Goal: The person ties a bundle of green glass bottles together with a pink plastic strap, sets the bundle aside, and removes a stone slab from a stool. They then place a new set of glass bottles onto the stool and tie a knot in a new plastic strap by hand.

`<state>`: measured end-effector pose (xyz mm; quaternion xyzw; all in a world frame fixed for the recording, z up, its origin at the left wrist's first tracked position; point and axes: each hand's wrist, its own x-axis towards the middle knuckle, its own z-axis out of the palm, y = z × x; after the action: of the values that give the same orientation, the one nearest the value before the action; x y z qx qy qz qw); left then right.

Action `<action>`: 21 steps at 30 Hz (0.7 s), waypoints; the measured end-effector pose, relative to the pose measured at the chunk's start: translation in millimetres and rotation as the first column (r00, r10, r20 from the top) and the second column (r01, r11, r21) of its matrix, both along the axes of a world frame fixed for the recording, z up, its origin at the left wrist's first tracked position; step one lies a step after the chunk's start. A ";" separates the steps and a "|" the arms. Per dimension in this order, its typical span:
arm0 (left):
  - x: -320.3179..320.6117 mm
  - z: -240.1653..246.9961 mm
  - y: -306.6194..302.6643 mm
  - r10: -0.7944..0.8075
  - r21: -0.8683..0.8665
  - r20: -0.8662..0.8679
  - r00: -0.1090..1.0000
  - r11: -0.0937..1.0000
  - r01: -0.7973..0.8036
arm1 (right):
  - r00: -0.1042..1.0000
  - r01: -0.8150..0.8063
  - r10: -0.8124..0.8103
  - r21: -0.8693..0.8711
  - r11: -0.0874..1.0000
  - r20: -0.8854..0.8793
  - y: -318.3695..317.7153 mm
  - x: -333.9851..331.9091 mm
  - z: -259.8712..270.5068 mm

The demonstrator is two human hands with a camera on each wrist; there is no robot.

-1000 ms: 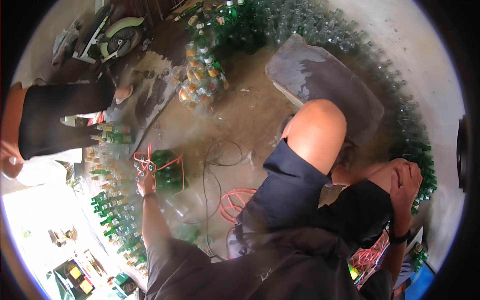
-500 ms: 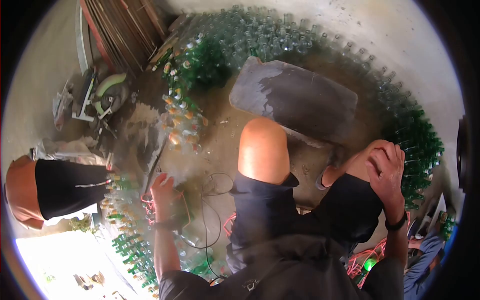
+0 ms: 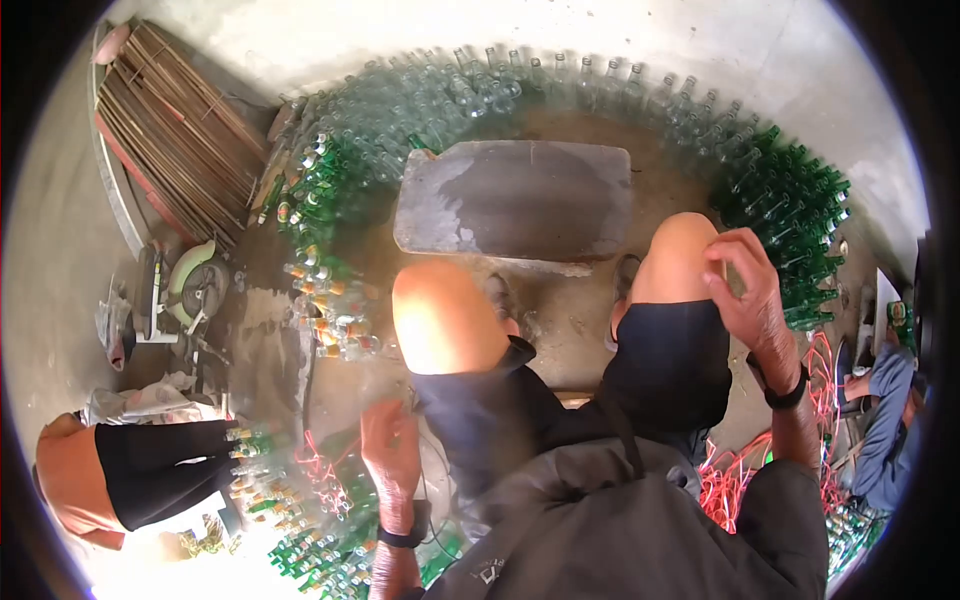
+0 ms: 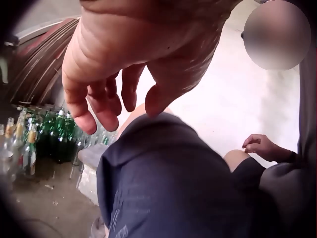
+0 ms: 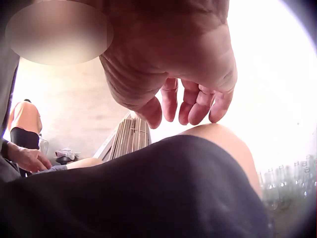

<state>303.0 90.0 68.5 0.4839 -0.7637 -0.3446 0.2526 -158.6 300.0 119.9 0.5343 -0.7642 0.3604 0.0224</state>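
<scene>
My left hand (image 3: 392, 450) hangs beside the left thigh with loosely bent fingers, holding nothing. The left wrist view shows those fingers (image 4: 101, 106) spread above the dark shorts (image 4: 153, 173). Left of that hand in the head view is red string (image 3: 325, 480) by the bottles. Over at the bare right knee (image 3: 680, 250), my right hand (image 3: 748, 300) is also without anything in its grasp. Its fingertips (image 5: 198, 114) hang loosely curled right at the knee in the right wrist view.
A dark grey slab (image 3: 530, 200) lies ahead of the feet. Glass bottles line the walls, clear ones (image 3: 590, 85) behind and green ones (image 3: 790, 200) to the right. Another person (image 3: 150, 480) bends at the left. Red cord (image 3: 725, 485) lies tangled at the right.
My left hand has let go of the red-stringed green bottles and drawn back to the left thigh. The head view has swung left, and the left leg has shifted; the right hand stays by its knee.
</scene>
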 end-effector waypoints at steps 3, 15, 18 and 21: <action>3.4 -27.3 -2.3 0.139 -0.007 -0.013 0.990 0.990 -0.139 | 0.993 0.107 -0.107 -0.003 0.994 0.059 2.1 -18.5 1.6; -33.5 -106.9 -151.4 0.210 0.292 -0.158 0.965 0.943 -0.158 | 0.733 0.111 -0.337 0.386 0.916 0.590 -20.4 -97.6 -77.0; -46.2 -143.5 -199.1 0.189 0.265 -0.033 0.982 0.949 -0.173 | 0.499 0.001 -0.195 0.224 0.975 0.845 -21.4 -101.9 -117.9; -44.5 -213.2 -268.1 0.053 0.266 0.130 0.990 0.960 -0.086 | 0.511 -0.033 -0.203 0.255 0.966 0.835 -27.8 -102.8 -153.5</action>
<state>258.4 -178.1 -144.7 0.5606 -0.7059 -0.4065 0.1490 -261.4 272.1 -33.5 0.2478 -0.7385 0.4805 -0.4029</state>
